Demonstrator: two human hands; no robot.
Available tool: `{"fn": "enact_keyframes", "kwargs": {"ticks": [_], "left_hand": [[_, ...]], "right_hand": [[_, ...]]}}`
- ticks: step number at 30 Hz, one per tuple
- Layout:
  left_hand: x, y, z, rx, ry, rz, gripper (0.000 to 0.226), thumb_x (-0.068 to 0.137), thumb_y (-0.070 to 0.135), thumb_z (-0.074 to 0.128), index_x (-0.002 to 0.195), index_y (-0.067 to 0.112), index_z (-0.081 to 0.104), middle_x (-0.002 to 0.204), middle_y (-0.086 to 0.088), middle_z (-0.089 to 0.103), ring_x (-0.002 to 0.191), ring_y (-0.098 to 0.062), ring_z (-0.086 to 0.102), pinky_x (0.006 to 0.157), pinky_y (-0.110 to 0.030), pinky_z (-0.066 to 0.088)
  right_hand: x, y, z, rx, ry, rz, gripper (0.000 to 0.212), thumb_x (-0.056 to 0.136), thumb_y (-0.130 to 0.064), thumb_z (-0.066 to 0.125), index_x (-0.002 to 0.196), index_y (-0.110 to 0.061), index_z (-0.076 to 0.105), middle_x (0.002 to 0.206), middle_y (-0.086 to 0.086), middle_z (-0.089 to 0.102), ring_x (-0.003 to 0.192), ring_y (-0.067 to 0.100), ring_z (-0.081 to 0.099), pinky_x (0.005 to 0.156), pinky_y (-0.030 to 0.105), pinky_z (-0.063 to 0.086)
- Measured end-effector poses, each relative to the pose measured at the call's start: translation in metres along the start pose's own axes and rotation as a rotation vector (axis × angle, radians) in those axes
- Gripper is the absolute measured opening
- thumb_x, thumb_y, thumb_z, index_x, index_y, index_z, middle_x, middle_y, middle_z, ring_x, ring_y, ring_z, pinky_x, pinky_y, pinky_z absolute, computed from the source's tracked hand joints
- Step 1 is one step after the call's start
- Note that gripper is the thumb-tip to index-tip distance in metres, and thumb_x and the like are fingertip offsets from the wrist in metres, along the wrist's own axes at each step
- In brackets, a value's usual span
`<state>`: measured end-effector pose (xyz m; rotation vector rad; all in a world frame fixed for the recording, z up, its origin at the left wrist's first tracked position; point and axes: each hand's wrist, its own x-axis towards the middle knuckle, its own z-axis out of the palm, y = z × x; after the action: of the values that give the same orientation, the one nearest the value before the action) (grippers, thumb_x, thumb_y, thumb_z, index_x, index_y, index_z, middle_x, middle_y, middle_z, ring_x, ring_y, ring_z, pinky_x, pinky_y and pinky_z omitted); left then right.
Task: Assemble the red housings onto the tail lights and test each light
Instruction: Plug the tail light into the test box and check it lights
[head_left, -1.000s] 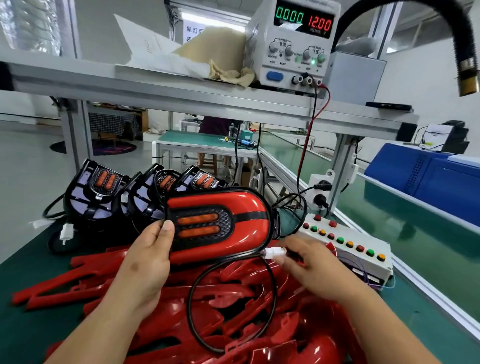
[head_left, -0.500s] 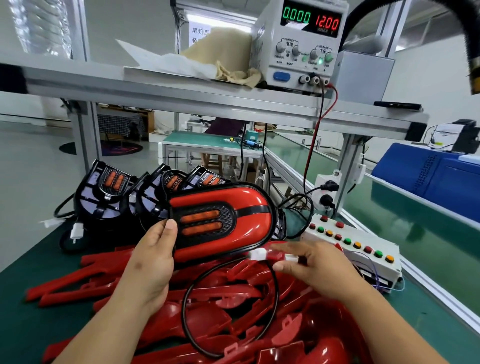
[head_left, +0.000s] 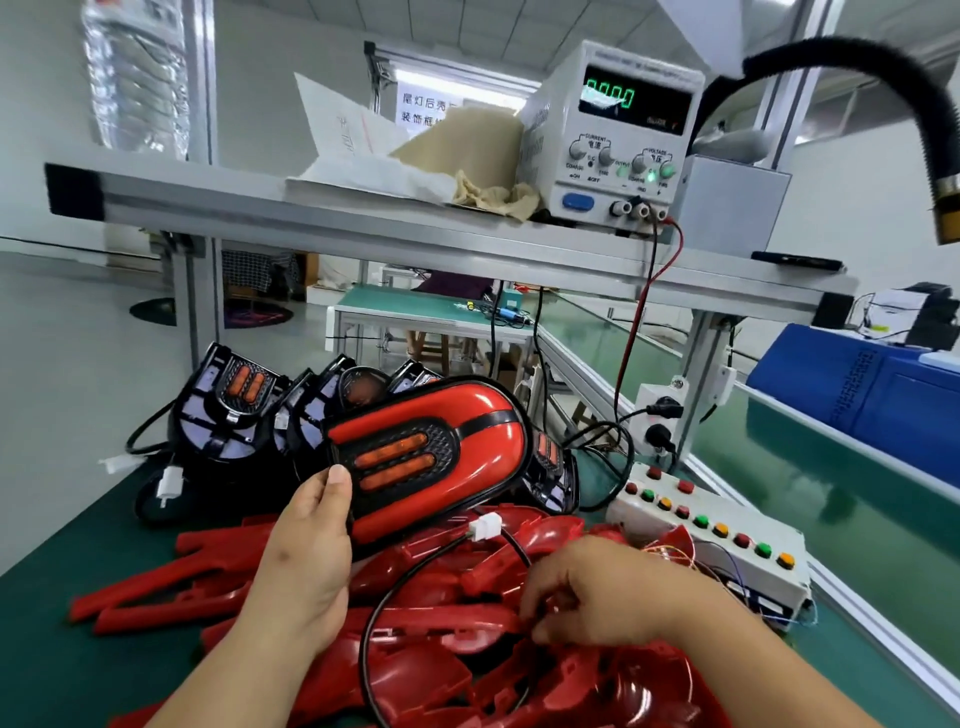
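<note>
Centre: the left hand (head_left: 306, 551) grips the housed tail light (head_left: 431, 457) facing the viewer, presumably to show its lamps, white plug (head_left: 485, 526) dangling free; lower right, the right hand (head_left: 597, 592) curls into the red housings (head_left: 426, 670), whether grasping anything cannot be told.

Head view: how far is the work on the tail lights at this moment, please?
Done: the glossy red housing sits on the black tail light that the left hand grips. In hand: its white plastic plug hangs free, unplugged, while the right hand is down in the pile of loose red plastic housings. Left: several bare black tail lights behind wait for housings.
</note>
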<state>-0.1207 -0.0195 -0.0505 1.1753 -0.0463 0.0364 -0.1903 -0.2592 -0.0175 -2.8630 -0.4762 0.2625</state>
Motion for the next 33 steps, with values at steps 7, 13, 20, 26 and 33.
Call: {"fn": "enact_keyframes", "kwargs": {"ticks": [7,13,20,26,33], "left_hand": [[0.003,0.0,0.001,-0.093,0.001,-0.055,0.033,0.105,0.038,0.037,0.109,0.022,0.066,0.098,-0.004,0.076,0.082,-0.021,0.075,0.063,-0.04,0.058],[0.003,0.006,-0.002,-0.198,-0.031,-0.064,0.032,0.104,0.036,0.041,0.104,0.021,0.069,0.095,-0.003,0.077,0.082,-0.019,0.075,0.059,-0.033,0.059],[-0.007,0.011,0.003,-0.179,-0.216,-0.188,0.034,0.1,0.035,0.044,0.108,0.016,0.071,0.1,-0.006,0.076,0.084,-0.018,0.075,0.061,-0.031,0.058],[-0.026,0.019,0.017,-0.012,-0.303,-0.228,0.034,0.102,0.035,0.041,0.126,0.023,0.062,0.119,-0.006,0.071,0.102,-0.026,0.071,0.082,-0.044,0.057],[-0.039,0.027,0.025,0.052,-0.208,-0.146,0.039,0.101,0.044,0.041,0.134,0.029,0.055,0.138,0.002,0.056,0.131,-0.027,0.048,0.114,-0.055,0.028]], "right_hand": [[0.005,0.004,0.005,-0.002,0.15,0.09,0.021,0.081,-0.044,0.071,0.093,-0.027,0.068,0.072,-0.019,0.057,0.066,-0.007,0.051,0.061,0.011,0.039],[0.022,0.008,-0.007,0.448,0.712,0.275,0.025,0.087,-0.014,0.067,0.095,-0.035,0.058,0.075,-0.001,0.064,0.056,0.01,0.058,0.05,0.027,0.049],[0.043,0.008,-0.026,1.079,0.983,0.3,0.031,0.091,-0.003,0.062,0.121,-0.012,0.059,0.082,0.006,0.055,0.071,0.024,0.058,0.065,0.039,0.054],[0.037,-0.011,-0.032,1.736,1.009,0.163,0.072,0.067,-0.006,0.068,0.137,-0.013,0.05,0.108,0.016,0.062,0.074,0.027,0.063,0.072,0.039,0.054],[0.013,-0.017,-0.036,1.907,0.755,0.259,0.064,0.075,-0.005,0.069,0.136,-0.012,0.052,0.069,0.01,0.068,0.065,0.027,0.056,0.082,0.044,0.049]]}}
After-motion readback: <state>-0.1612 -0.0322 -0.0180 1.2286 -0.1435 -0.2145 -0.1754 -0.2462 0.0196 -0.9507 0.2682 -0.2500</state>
